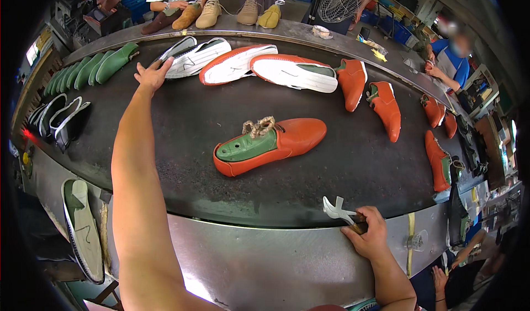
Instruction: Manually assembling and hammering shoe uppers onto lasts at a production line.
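Note:
My left hand [152, 74] reaches far across the dark conveyor belt [182, 128], its fingers spread and touching the toe of a black and white shoe [175, 50] at the far left. My right hand [367, 235] rests on the belt's metal front edge [265, 256], closed around the handle of a white forked tool [338, 210]. An orange shoe upper on a green last [269, 142] lies in the middle of the belt between my arms. Two orange shoes with white soles up [237, 63] [295, 72] lie beyond it.
More orange shoes on lasts [385, 107] [439, 162] follow the belt to the right. Green lasts [88, 70] and black uppers [61, 117] sit at the left. A white-soled shoe [83, 228] lies lower left. Brown and tan shoes [210, 14] stand by a person at the far side. Another person [450, 57] works at right.

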Tool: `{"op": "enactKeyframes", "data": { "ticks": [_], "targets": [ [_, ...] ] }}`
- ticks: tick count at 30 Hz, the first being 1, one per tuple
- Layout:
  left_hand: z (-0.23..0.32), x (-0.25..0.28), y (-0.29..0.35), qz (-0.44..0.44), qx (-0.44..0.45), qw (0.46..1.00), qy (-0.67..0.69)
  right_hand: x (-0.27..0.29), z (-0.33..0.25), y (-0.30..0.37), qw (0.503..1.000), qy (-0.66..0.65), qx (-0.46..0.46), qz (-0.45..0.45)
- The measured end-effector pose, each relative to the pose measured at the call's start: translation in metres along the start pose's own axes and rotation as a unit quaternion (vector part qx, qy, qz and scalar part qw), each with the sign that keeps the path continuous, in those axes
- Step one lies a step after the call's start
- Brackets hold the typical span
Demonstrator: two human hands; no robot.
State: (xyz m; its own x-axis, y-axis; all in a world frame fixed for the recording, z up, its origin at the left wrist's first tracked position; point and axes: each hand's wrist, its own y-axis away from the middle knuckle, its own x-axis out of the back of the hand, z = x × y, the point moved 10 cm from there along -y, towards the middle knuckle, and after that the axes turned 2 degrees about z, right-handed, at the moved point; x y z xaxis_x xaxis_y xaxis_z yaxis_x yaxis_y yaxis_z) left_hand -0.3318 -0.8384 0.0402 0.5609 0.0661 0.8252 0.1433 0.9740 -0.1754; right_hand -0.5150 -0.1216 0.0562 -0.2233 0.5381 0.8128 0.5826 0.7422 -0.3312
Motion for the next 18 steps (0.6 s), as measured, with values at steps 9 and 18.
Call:
{"op": "enactKeyframes", "data": {
  "ticks": [9,18],
  "targets": [
    [0.052,-0.011,0.040,-0.102,-0.029,0.982,-0.156,-0.003,-0.008,-0.002,1.000,0.007,-0.009,-0.006],
    [0.041,-0.004,0.076,-0.064,-0.048,0.990,-0.118,-0.003,-0.017,-0.002,1.000,-0.003,-0.019,-0.005]
  ]
}}
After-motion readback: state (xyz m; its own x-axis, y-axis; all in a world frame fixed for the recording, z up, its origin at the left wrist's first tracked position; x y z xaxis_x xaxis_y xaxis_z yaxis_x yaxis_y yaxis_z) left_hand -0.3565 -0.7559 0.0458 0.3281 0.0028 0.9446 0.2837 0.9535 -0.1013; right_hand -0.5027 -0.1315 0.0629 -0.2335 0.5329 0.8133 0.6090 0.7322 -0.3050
